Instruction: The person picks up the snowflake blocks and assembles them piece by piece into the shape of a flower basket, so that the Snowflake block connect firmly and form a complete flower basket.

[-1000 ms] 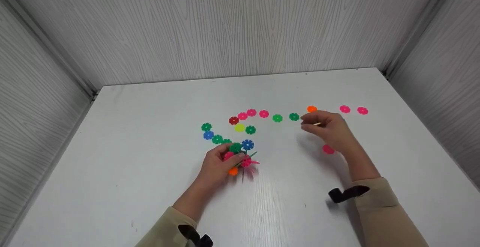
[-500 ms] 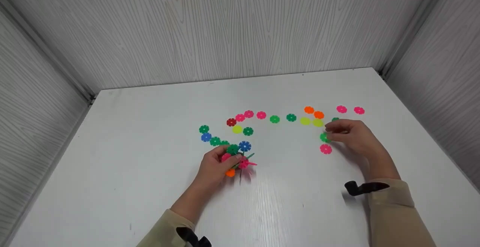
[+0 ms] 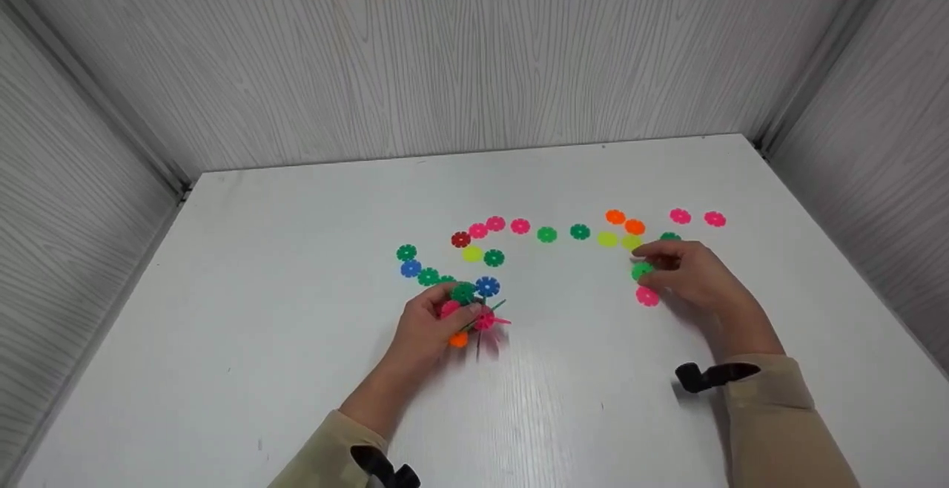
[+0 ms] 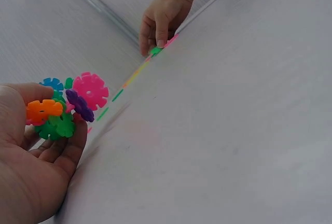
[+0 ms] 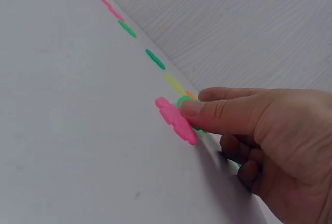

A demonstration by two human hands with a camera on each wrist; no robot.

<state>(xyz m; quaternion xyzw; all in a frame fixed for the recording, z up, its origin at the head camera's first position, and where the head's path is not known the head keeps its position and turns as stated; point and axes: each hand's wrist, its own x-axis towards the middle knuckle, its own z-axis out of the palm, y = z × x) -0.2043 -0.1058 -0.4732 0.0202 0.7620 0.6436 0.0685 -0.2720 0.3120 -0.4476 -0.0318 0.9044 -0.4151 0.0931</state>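
In the head view my left hand (image 3: 426, 325) grips a cluster of interlocking flower discs (image 3: 483, 319) between thumb and fingers. The left wrist view shows pink, purple, orange, blue and green pieces in this cluster (image 4: 62, 112), slotted together at different angles. My right hand (image 3: 693, 273) is low over the table at the right, thumb and index finger at a light green flower disc (image 3: 642, 271). In the right wrist view the thumb (image 5: 193, 107) covers part of this disc (image 5: 183, 100), which the fingers pinch. A pink flower disc (image 5: 176, 121) lies just beside it.
Loose flower discs lie across the white table (image 3: 296, 228). Green and blue ones (image 3: 411, 268) are behind my left hand. Pink (image 3: 520, 226), yellow (image 3: 608, 239) and orange discs (image 3: 615, 216) run toward the right. A grey wood-grain panel (image 3: 474, 58) stands behind the table.
My right hand has moved right and toward me from the orange and yellow discs to the light green one, baring two yellow discs. My left hand keeps holding the cluster almost still.
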